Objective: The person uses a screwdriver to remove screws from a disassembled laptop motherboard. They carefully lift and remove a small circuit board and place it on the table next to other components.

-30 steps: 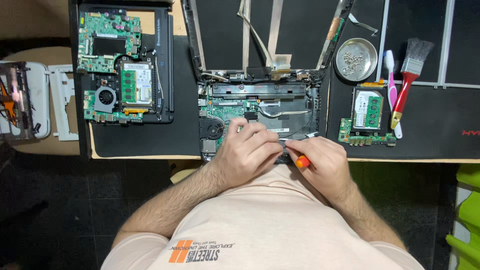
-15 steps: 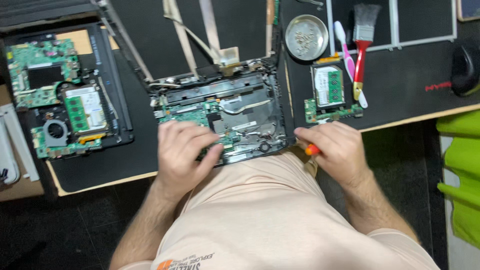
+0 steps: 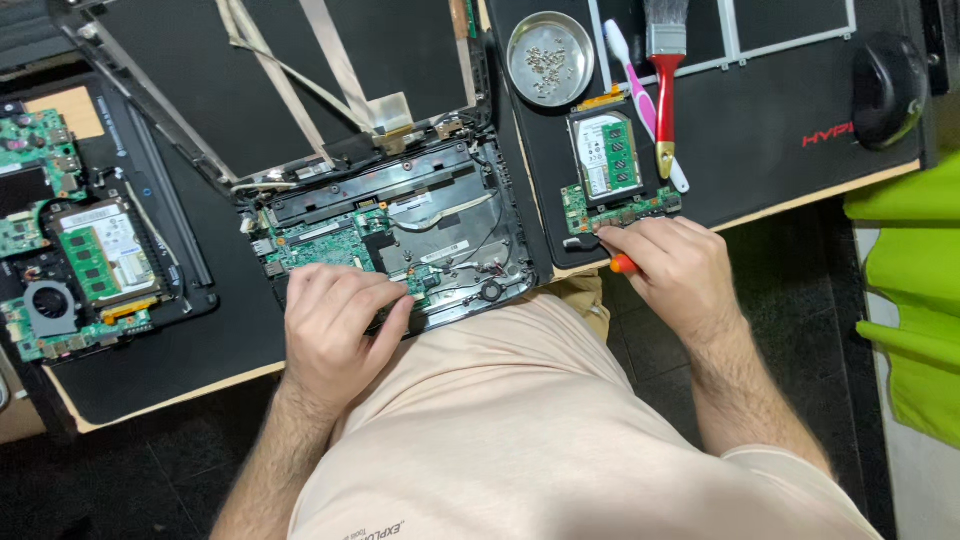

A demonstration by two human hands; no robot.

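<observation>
Opened laptop base: on bench edge, long axis left-right, hinge side away. Left hand lies flat on its near edge. Right hand closed around orange-handled screwdriver, pointing left beside small green board.

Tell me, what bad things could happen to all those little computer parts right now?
The left hand presses on the open laptop's bare green board, so thin wires near it might get snagged. The right hand holds an orange-handled screwdriver beside the small circuit board at the mat's edge; a nudge could knock it off. The tiny screws in the metal dish could spill if bumped.
</observation>
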